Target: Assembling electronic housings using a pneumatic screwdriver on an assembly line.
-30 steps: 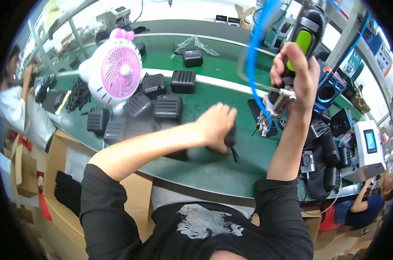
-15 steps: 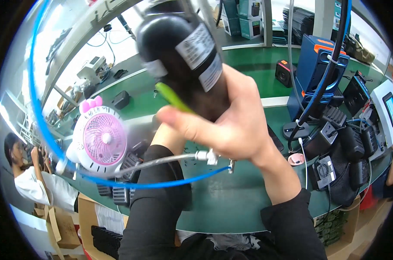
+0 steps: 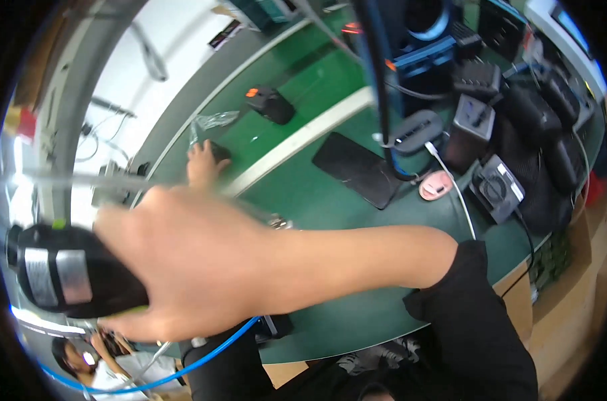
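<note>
My right hand (image 3: pixel 189 260) reaches across to the left and is closed round a black cylindrical device (image 3: pixel 92 274) with silver-white label stickers and a green strip. The device lies sideways at the left edge of the picture; its exact kind is unclear. Farther off, my left hand (image 3: pixel 201 164) is stretched over the green bench (image 3: pixel 327 294), fingers apart at a small dark object (image 3: pixel 219 153). My right hand and the device hide most of the left forearm. A blue tube (image 3: pixel 216 354) curves below my right hand.
Beyond the left hand lie a clear plastic bag (image 3: pixel 216 120) and a black device with orange top (image 3: pixel 270 103). A black flat phone-like slab (image 3: pixel 357 167), a pink round item (image 3: pixel 436 185) and several black chargers and cables crowd the right side. Another person (image 3: pixel 82 357) sits at lower left.
My right hand has swung left and down with the black device, which is now sideways. The left hand has come into sight far out on the bench. The view has shifted; the pink fan is out of sight.
</note>
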A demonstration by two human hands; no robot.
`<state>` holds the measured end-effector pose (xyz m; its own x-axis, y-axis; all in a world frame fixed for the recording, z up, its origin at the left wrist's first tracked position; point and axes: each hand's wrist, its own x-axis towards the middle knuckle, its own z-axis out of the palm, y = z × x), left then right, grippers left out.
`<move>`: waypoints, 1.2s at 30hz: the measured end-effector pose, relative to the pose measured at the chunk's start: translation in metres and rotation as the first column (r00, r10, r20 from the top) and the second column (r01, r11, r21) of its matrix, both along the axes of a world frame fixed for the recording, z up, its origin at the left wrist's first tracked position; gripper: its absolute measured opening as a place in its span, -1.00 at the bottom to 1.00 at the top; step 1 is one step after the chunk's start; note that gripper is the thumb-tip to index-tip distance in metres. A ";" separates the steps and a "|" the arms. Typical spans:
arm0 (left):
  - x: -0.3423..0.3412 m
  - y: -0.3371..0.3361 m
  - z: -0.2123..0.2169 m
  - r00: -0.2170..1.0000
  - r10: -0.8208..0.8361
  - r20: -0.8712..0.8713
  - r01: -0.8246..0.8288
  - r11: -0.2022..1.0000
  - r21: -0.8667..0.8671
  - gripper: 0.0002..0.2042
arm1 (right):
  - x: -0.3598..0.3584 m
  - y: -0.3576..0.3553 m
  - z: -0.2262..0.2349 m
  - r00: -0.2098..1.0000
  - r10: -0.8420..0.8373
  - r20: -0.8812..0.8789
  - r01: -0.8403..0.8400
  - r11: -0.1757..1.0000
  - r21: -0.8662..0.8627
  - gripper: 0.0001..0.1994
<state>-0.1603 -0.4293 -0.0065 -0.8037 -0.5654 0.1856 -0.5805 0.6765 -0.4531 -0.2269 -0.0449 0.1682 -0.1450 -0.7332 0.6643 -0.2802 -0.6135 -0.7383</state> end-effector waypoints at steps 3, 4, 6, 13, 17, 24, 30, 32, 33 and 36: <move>-0.006 0.010 0.008 0.993 -0.032 0.110 0.034 0.999 -0.016 -0.15 | 0.000 0.000 -0.003 0.998 0.040 0.052 -0.036 0.998 -0.060 -0.48; -0.008 0.010 0.008 0.986 -0.080 0.147 0.085 0.996 -0.027 -0.18 | 0.001 -0.001 -0.004 0.997 0.023 0.072 -0.019 0.998 -0.053 -0.48; -0.013 0.010 0.004 0.973 -0.069 0.218 0.079 0.996 -0.035 -0.19 | 0.002 -0.002 -0.003 0.997 0.029 0.077 -0.022 0.996 -0.092 -0.50; 0.009 0.001 0.040 1.000 -0.010 0.020 0.007 0.992 0.129 -0.35 | 0.005 0.004 0.001 0.992 0.102 0.079 -0.096 0.993 -0.069 -0.52; 0.038 0.068 0.088 0.904 -0.059 -0.422 0.187 0.945 0.267 -0.55 | 0.005 0.010 0.003 0.999 -0.004 0.043 0.009 0.991 -0.133 -0.52; 0.137 0.289 0.106 0.763 0.269 -0.588 0.405 0.509 0.759 -0.35 | -0.026 0.013 0.007 0.995 -0.097 -0.011 0.094 0.980 -0.174 -0.44; 0.184 0.392 0.027 0.683 0.519 -0.515 0.631 -0.063 0.773 -0.39 | -0.023 -0.014 0.000 0.992 0.021 -0.124 -0.034 0.994 -0.107 -0.63; 0.175 0.402 0.021 0.683 0.610 -0.401 0.572 -0.106 0.813 -0.51 | -0.027 0.017 0.010 0.999 -0.038 0.004 0.038 0.993 -0.114 -0.61; 0.180 0.400 0.013 0.689 0.615 -0.384 0.529 -0.064 0.846 -0.57 | -0.020 0.019 0.012 0.998 -0.068 -0.007 0.067 0.995 -0.075 -0.61; 0.179 0.398 0.004 0.633 0.634 -0.445 0.538 0.053 0.841 -0.60 | -0.001 0.024 0.016 0.993 0.021 0.113 -0.021 1.000 -0.003 -0.63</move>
